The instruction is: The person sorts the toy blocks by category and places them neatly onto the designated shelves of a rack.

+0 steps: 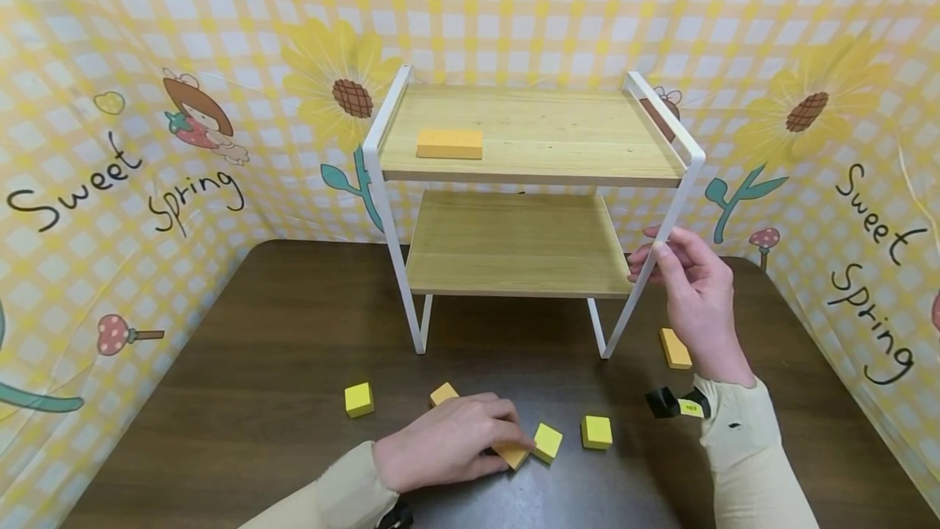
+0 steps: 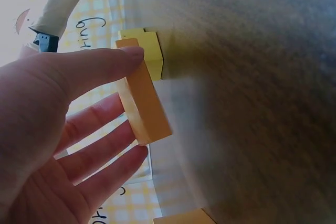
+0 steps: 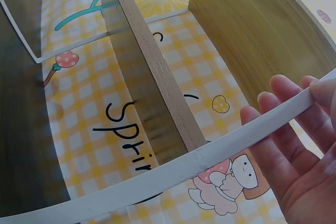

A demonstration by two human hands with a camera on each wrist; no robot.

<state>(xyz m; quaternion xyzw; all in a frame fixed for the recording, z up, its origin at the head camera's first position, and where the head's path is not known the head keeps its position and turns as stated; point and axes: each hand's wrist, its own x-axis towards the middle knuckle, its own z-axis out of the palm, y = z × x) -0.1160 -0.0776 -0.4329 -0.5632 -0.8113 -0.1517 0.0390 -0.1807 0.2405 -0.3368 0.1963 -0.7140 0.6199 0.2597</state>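
Observation:
My left hand pinches an orange rectangular block between thumb and fingers, low over the table. A yellow cube sits right beside that block in the head view. With my right hand I grip the white right-front leg of a two-tier wooden shelf, thumb in front and fingers reaching behind. The right wrist view shows the fingers around the white bar. On the upper tier lies another orange block, near its left front; the lower tier holds nothing.
On the dark table are a yellow cube at left and another yellow cube at right. An orange block lies partly behind my left hand. One more orange block is beside my right wrist. Checked cloth surrounds the table.

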